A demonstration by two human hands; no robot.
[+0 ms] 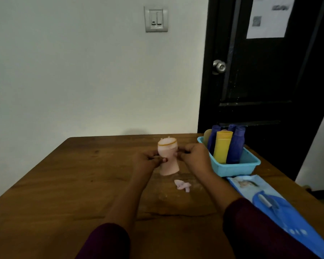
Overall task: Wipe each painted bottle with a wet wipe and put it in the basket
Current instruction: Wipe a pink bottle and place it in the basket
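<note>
Head view: the pink bottle (167, 152) stands upright on the worktop (82, 174), left of the turquoise basket (236, 170) and apart from it, with the left hand (146, 161) and right hand (195, 156) clamped on its opposite sides, fingers curled. The basket holds a yellow bottle (222, 148) and blue bottles (237, 146) standing upright. A crumpled wipe (181, 185) lies on the worktop nearer the person than the basket and to its left, and a blue wipe pack (281, 208) lies just in front of the basket.
</note>
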